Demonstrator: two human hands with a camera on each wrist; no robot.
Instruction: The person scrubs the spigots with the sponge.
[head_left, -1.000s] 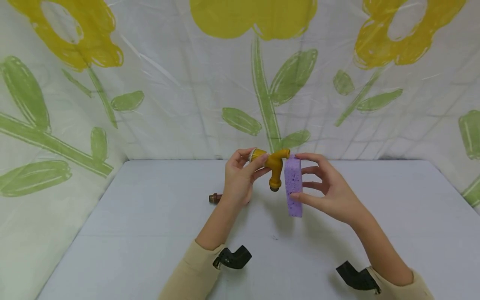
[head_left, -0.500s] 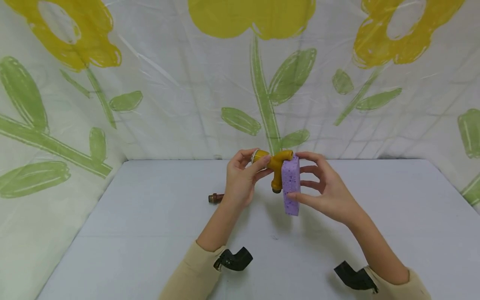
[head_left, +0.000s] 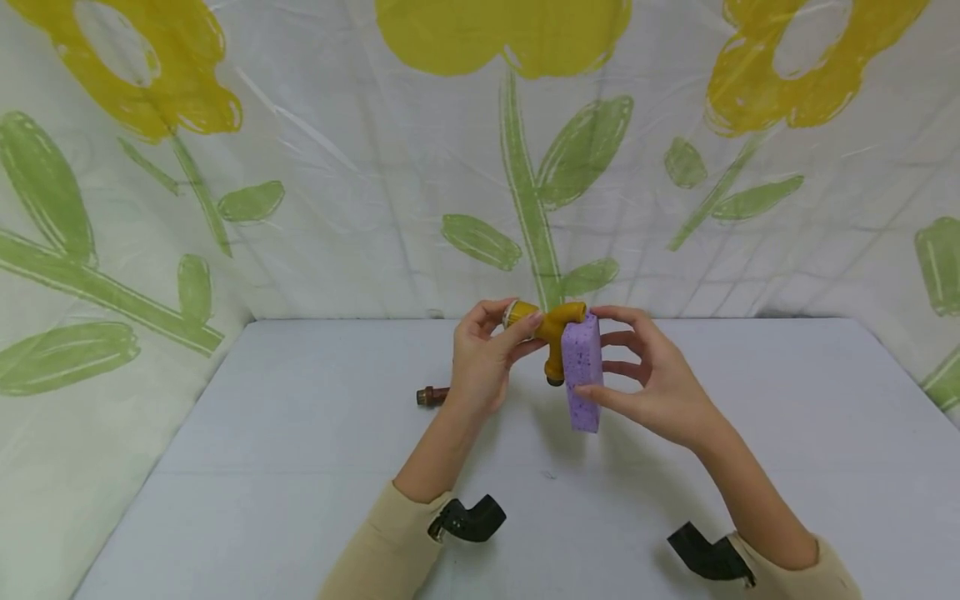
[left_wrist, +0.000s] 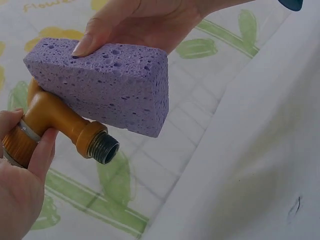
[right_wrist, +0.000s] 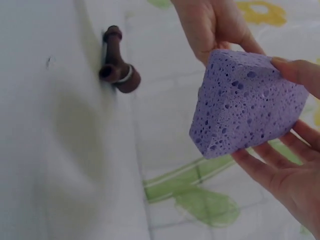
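A yellow tap (head_left: 553, 333) with a ribbed cap and a dark threaded end (left_wrist: 104, 148) is held above the table. My left hand (head_left: 483, 358) grips it by the cap end, thumb on the near side. Against the tap's right side stands a purple porous sponge (head_left: 582, 375), upright in the head view. My right hand (head_left: 660, 375) pinches the sponge between thumb and spread fingers. From the left wrist view, the sponge (left_wrist: 100, 85) lies against the tap's body. The sponge (right_wrist: 247, 105) hides the yellow tap in the right wrist view.
On the white table (head_left: 300, 467), a brown tap (right_wrist: 117, 65) lies behind my left wrist, mostly hidden in the head view. A sheet painted with flowers (head_left: 337, 167) hangs at the table's back edge. Black curved pieces (head_left: 468, 518) are fixed at both sleeves.
Over the last second the sponge has shifted slightly left and the tap slightly right, closing the gap between them. Both hands keep their holds; the last half second shows hardly any movement.
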